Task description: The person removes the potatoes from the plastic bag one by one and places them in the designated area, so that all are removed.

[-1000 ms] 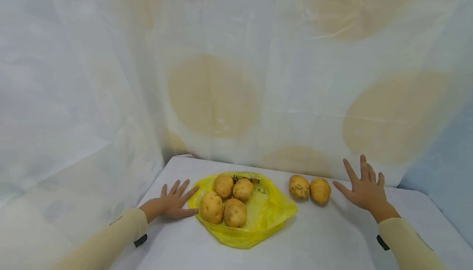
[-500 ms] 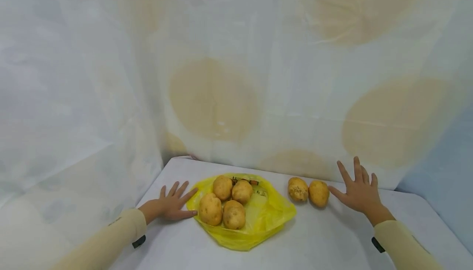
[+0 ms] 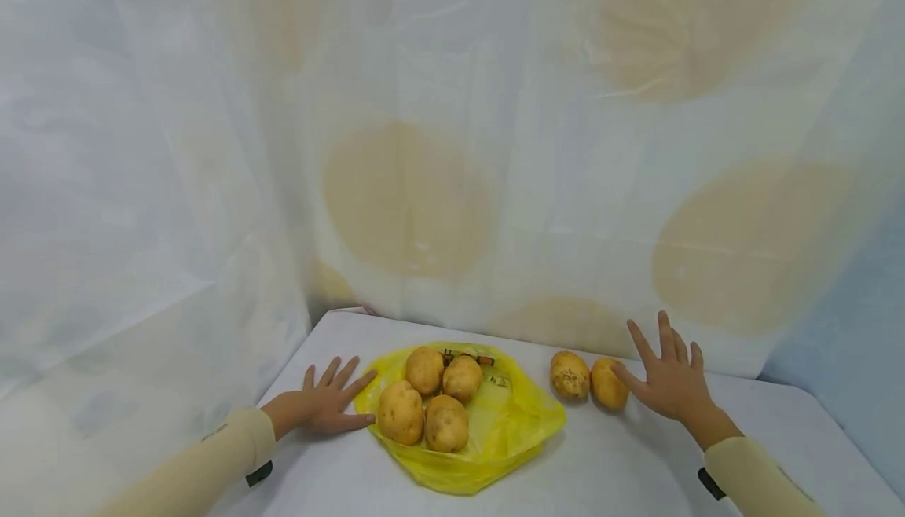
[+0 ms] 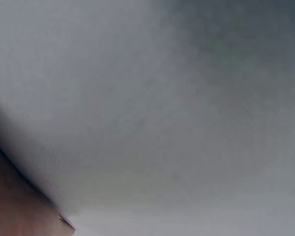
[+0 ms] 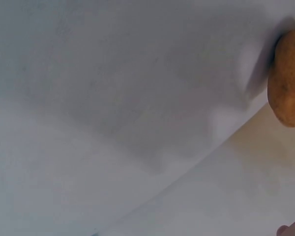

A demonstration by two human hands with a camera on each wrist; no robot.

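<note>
Several potatoes (image 3: pixel 401 413) lie in a cluster on a yellow plastic bag (image 3: pixel 495 454) spread on the table. At the bag's left edge my left hand (image 3: pixel 324 405) rests on the tabletop with fingers spread; its fingertips reach the bag's rim. Two more potatoes sit side by side to the right of the bag, a left one (image 3: pixel 569 376) and a right one (image 3: pixel 608 386). My right hand (image 3: pixel 675 386) hovers spread beside the right one, its thumb overlapping that potato in the head view. Whether it touches is unclear. The right wrist view also shows a potato (image 5: pixel 289 78).
A white-covered table (image 3: pixel 601 462) carries everything. Behind it hangs a pale curtain (image 3: pixel 551 250) with tan circles, close against the table's back edge. Another pale sheet (image 3: pixel 141 265) closes off the left side, and a bluish one (image 3: pixel 848 344) the right.
My right hand has moved left toward the right-hand loose potato. The left hand stays by the bag. The whole head view has shifted slightly, with the table lower in the picture.
</note>
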